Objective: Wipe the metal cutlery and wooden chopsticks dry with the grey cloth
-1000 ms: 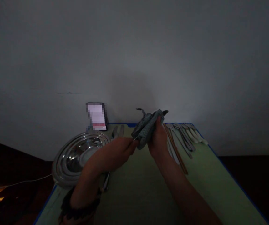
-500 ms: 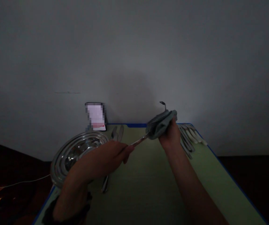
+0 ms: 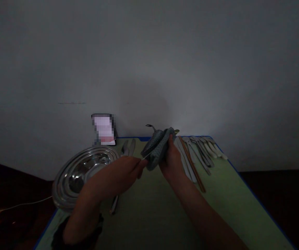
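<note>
My left hand [image 3: 124, 173] is closed on the thin handle of a metal piece of cutlery [image 3: 176, 131]. Its far tip peeks out past a grey-green cloth [image 3: 158, 147]; the part between is wrapped, so I cannot tell its exact kind. My right hand [image 3: 174, 160] grips the cloth around that cutlery, above the table. A small loop sticks up from the cloth's far edge. Beyond my left forearm, a shiny metal bowl [image 3: 63, 180] stands partly covered by the arm.
Right of my right hand lie brown chopsticks [image 3: 192, 165] and a row of several metal utensils [image 3: 200, 152], with white-handled ones [image 3: 217, 151] at the end. Knives [image 3: 131, 147] lie beside the bowl. A phone [image 3: 104, 129] leans on the wall behind the blue-edged green table [image 3: 149, 218].
My right hand and the cloth have slid left along the cutlery toward my left hand. The cutlery's far tip now shows, and the chopsticks have come into view.
</note>
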A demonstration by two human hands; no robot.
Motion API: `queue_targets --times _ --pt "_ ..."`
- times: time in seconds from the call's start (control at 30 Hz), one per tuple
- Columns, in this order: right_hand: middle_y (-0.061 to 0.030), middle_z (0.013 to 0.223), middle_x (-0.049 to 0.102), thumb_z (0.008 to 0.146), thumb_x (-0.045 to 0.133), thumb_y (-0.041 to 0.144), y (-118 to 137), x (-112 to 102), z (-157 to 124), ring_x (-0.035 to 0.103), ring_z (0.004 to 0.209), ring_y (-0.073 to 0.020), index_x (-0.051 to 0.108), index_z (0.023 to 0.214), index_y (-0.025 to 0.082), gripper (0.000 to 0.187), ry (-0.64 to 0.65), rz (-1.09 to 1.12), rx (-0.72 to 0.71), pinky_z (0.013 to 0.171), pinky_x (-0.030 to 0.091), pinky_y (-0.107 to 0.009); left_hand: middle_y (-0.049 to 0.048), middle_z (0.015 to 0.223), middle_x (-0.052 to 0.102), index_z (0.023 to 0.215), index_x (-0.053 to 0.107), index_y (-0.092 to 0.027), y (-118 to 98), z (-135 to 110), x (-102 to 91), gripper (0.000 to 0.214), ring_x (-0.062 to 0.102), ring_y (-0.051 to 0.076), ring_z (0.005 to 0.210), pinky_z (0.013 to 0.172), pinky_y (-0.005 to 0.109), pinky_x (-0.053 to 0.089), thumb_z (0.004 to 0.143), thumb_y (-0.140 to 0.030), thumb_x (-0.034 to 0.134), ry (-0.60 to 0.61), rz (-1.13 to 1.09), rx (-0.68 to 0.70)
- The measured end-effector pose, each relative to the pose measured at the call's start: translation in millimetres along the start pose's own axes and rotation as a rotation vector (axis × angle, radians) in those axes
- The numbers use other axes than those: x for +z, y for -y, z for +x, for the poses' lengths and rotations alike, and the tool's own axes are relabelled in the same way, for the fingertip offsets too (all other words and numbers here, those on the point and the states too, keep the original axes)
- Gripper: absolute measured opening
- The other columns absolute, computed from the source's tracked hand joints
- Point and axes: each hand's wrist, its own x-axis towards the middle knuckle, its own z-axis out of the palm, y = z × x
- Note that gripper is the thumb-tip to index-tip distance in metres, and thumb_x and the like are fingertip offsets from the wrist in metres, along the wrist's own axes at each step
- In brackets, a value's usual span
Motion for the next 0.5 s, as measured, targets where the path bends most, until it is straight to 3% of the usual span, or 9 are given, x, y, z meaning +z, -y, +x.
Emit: queue_targets --times 0.13,0.27,0.5 --pt "-0.002 0.092 0.068 0.08 0.054 0.045 6.7 -0.1 2.9 0.062 0.086 -0.0127 0.064 0.087 0.018 0.029 0.004 -0.001 -0.013 0.082 0.048 -0.027 0.0011 0.062 0.06 0.07 0.06 -0.017 -0.7 -2.7 -3.2 0.053 0.057 0.016 0.057 0.057 0.027 0.038 0.091 -0.049 0.023 -0.041 -0.002 -0.011" --pt "0.0018 0.084 0.068 0.085 0.047 0.04 33.3 -3.7 9.9 0.062 0.081 -0.0099 0.063 0.084 0.02 0.025 -0.002 0.096 -0.049 0.08 0.048 -0.025 0.0008 0.068 0.063 0.077 0.063 -0.019 -3.5 -9.4 -7.0 0.049 0.06 0.017 0.064 0.062 0.028 0.041 0.091 -0.048 0.025 -0.033 0.004 -0.001" --pt "0.0074 0.054 0.06 0.088 0.044 0.026 58.4 -13.1 15.1 0.058 0.054 -0.0052 0.055 0.06 0.02 0.03 0.056 0.183 -0.09 0.061 0.048 -0.018 0.0001 0.093 0.065 0.111 0.053 -0.026 3.4 -15.8 -9.9 0.03 0.061 0.017 0.084 0.075 0.029 0.044 0.09 -0.04 0.036 -0.05 -0.012 0.084"
